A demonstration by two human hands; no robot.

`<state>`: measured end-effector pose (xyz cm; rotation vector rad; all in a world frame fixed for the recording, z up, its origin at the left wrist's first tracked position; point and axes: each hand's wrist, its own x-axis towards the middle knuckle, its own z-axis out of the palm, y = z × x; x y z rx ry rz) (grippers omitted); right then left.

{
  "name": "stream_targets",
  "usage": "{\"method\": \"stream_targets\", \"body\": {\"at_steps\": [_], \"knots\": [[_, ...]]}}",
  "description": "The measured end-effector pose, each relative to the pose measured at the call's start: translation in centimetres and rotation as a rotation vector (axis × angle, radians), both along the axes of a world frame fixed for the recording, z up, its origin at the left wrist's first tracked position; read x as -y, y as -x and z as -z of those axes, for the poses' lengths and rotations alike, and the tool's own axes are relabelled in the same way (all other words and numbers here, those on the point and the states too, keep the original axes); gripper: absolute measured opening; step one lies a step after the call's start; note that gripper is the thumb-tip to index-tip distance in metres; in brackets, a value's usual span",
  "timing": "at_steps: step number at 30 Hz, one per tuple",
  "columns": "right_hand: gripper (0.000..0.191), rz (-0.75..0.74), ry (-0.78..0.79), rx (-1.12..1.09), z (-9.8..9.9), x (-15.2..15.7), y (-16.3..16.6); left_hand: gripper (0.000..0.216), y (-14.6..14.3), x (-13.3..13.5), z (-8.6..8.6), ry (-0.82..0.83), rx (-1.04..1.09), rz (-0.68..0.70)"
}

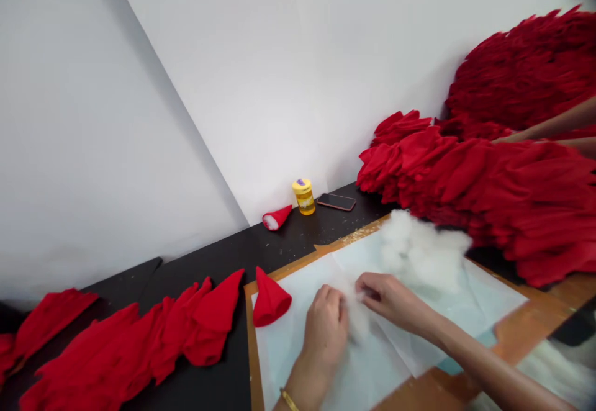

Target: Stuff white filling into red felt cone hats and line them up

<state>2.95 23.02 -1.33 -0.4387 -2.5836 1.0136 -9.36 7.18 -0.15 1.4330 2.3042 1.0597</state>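
A thin tuft of white stuffing (pixel 357 321) stretches between my two hands, its edges blurred. My left hand (pixel 326 321), with a gold bracelet at the wrist, has its fingers curled onto the near side of this tuft. From the other side my right hand (pixel 391 302) pinches the fibre between thumb and fingers. Both hands are just over white paper sheets (pixel 298 280). Behind my right hand lies a larger heap of white stuffing (pixel 426 252). One red felt cone (pixel 270 299) rests on the paper's left edge, beyond my left hand.
Red felt pieces (pixel 139 349) lie in a row at the left. Big red stacks (pixel 503 187) fill the right, where another person's arms (pixel 544 126) reach in. Along the wall are a stuffed red cone (pixel 278 218), a yellow-lidded jar (pixel 304 197) and a phone (pixel 336 202).
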Motion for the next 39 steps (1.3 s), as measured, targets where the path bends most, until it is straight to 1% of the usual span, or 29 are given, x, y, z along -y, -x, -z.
{"method": "stream_targets", "body": {"at_steps": [2,5,7,9,10,12,13,14,15,16,18,22,24,25,27,28,29,30,31,33,34,37,39], "knots": [[0.01,0.033,-0.018,0.007,0.1,-1.2,-1.0,0.017,1.3,0.8,0.3,-0.015,0.006,-0.045],[0.01,0.071,-0.02,0.024,0.3,-3.0,-2.6,0.013,3.0,3.0,0.3,-0.044,0.021,-0.104],[0.01,0.058,-0.004,0.022,0.3,-3.3,-3.1,0.011,3.1,4.1,0.1,-0.048,0.036,-0.11],[0.008,0.016,0.011,0.001,0.2,-2.8,-2.9,0.005,2.4,4.4,-0.2,-0.047,0.053,-0.102],[0.008,-0.011,0.017,-0.012,0.1,-2.2,-2.6,0.017,1.8,4.2,-0.4,-0.04,0.064,-0.09],[0.011,-0.068,0.029,-0.033,-0.1,-0.7,-1.7,0.057,0.6,3.3,-0.8,-0.002,0.073,-0.043],[0.013,-0.097,0.035,-0.039,-0.2,0.0,-1.3,0.071,0.1,2.7,-1.0,0.024,0.062,-0.008],[0.015,-0.124,0.041,-0.04,-0.3,0.6,-0.9,0.073,-0.2,2.1,-1.1,0.048,0.044,0.025],[0.015,-0.143,0.046,-0.037,-0.2,1.1,-0.5,0.065,-0.4,1.6,-1.2,0.066,0.021,0.054],[0.015,-0.148,0.048,-0.031,-0.1,1.2,-0.3,0.051,-0.4,1.2,-1.1,0.072,-0.002,0.07],[0.01,-0.107,0.042,-0.018,0.3,0.7,-0.1,0.03,0.2,0.9,-0.7,0.054,-0.022,0.065],[0.013,0.059,0.008,0.001,0.7,-2.0,-1.5,0.02,2.2,2.3,0.3,-0.021,0.019,-0.021],[0.014,0.066,0.0,-0.003,0.4,-2.3,-2.2,0.02,2.8,3.2,0.5,-0.052,0.067,-0.022],[0.023,0.044,0.002,-0.01,0.0,-2.0,-2.3,0.021,2.8,3.4,0.4,-0.066,0.092,-0.008],[0.05,-0.057,0.025,-0.024,-0.7,-0.5,-1.7,0.025,2.3,3.4,0.3,-0.097,0.13,0.02],[0.059,-0.125,0.039,-0.029,-0.9,0.5,-1.2,0.026,1.9,3.2,0.2,-0.115,0.142,0.029],[0.06,-0.192,0.052,-0.03,-1.1,1.4,-0.5,0.025,1.4,2.9,0.1,-0.134,0.148,0.038],[0.053,-0.242,0.057,-0.031,-1.1,2.2,0.2,0.024,1.0,2.7,0.0,-0.153,0.15,0.046],[0.041,-0.268,0.056,-0.031,-1.0,2.7,0.9,0.022,0.8,2.6,-0.1,-0.169,0.149,0.055],[0.019,-0.238,0.039,-0.036,-0.5,2.8,1.7,0.018,1.0,2.9,-0.1,-0.193,0.142,0.061],[0.014,-0.197,0.032,-0.038,-0.2,2.4,1.7,0.017,1.4,3.3,-0.1,-0.199,0.139,0.049],[0.01,-0.075,0.019,-0.041,0.6,0.2,0.8,0.02,3.2,5.1,0.3,-0.193,0.146,-0.016],[0.012,-0.04,0.024,-0.032,0.8,-1.0,-0.1,0.02,4.2,6.2,0.4,-0.166,0.166,-0.024]]}}
